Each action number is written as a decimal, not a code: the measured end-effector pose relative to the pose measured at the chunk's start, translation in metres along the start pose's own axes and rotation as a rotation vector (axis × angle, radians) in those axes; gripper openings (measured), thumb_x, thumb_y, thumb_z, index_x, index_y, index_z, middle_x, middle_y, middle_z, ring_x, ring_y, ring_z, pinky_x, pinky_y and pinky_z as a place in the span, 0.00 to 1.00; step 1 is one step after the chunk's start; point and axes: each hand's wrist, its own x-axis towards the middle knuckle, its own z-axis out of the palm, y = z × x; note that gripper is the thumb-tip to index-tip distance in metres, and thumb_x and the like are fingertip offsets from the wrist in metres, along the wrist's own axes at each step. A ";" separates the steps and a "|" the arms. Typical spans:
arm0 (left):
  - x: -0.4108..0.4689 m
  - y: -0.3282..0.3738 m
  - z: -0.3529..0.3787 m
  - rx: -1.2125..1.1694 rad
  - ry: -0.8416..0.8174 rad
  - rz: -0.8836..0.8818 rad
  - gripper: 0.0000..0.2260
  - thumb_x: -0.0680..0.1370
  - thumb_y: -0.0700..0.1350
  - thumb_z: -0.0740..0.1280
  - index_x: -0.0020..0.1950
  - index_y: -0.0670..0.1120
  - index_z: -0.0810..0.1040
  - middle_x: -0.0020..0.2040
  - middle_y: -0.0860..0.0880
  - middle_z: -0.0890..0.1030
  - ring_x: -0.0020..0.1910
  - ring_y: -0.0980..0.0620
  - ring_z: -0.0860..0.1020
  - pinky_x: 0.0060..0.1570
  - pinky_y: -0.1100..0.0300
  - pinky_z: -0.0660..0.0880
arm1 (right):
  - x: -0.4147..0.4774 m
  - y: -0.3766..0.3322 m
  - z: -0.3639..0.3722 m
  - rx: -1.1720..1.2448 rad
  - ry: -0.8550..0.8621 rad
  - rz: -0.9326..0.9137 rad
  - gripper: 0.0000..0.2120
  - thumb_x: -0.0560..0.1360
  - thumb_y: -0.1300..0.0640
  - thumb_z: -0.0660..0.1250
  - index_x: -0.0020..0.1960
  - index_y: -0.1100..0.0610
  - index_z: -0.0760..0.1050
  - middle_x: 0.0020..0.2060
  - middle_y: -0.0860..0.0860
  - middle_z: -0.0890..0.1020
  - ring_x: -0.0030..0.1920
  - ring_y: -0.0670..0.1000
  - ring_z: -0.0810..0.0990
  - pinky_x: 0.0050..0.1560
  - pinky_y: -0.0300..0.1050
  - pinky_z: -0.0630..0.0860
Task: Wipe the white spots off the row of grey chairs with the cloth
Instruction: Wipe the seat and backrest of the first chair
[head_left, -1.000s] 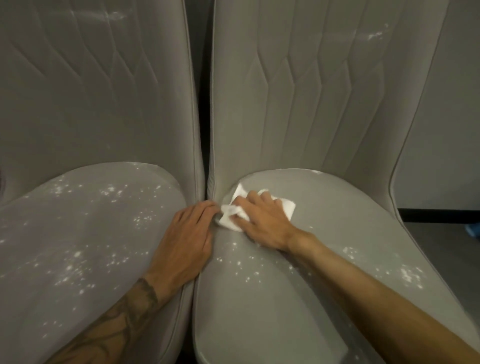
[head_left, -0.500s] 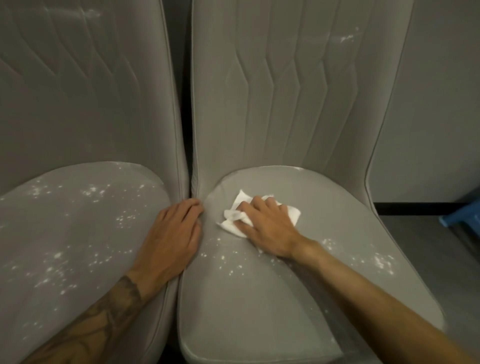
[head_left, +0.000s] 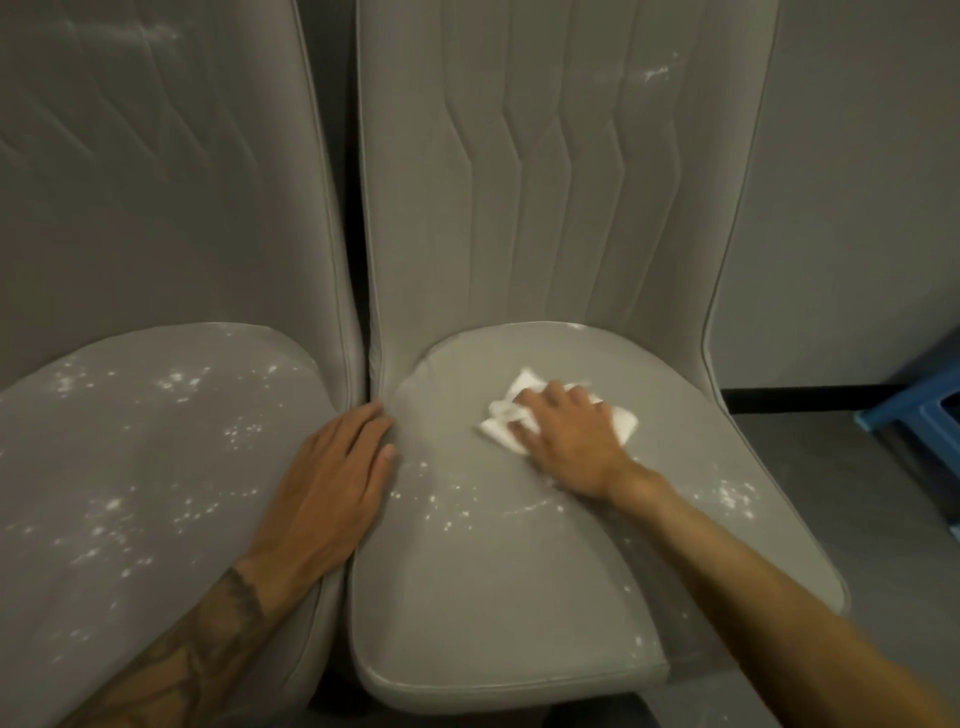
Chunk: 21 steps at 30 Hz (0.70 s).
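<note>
Cloth (head_left: 621, 427), pressed under the flat right hand (head_left: 567, 444), should sweep firmly over the spots (head_left: 445, 506) while the flat left hand (head_left: 327, 483) braces.

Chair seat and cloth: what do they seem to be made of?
The right chair seat looks like matte, velvety grey upholstery fabric: no shine, a piped seam round its edge. The cloth looks like thin white paper or nonwoven tissue, creased where the right hand presses it; which one is unclear.
</note>
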 end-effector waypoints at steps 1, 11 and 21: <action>0.000 0.000 0.001 0.000 0.010 0.005 0.27 0.85 0.55 0.49 0.73 0.41 0.76 0.75 0.43 0.75 0.72 0.44 0.74 0.75 0.50 0.66 | 0.004 0.018 -0.007 -0.018 -0.015 0.108 0.18 0.83 0.40 0.52 0.67 0.46 0.67 0.64 0.53 0.71 0.65 0.61 0.69 0.62 0.59 0.66; -0.002 0.001 0.000 0.018 0.005 0.012 0.22 0.86 0.50 0.54 0.72 0.40 0.76 0.74 0.41 0.76 0.70 0.42 0.76 0.74 0.46 0.69 | -0.019 -0.003 0.002 0.006 -0.001 -0.042 0.16 0.82 0.38 0.50 0.64 0.44 0.65 0.60 0.51 0.71 0.60 0.60 0.69 0.57 0.59 0.66; 0.000 0.000 0.002 0.031 0.027 0.033 0.20 0.86 0.49 0.54 0.71 0.41 0.76 0.72 0.42 0.76 0.69 0.43 0.75 0.72 0.48 0.68 | -0.031 -0.003 0.006 0.031 -0.004 -0.038 0.20 0.78 0.35 0.45 0.62 0.42 0.64 0.59 0.50 0.71 0.59 0.60 0.70 0.53 0.57 0.65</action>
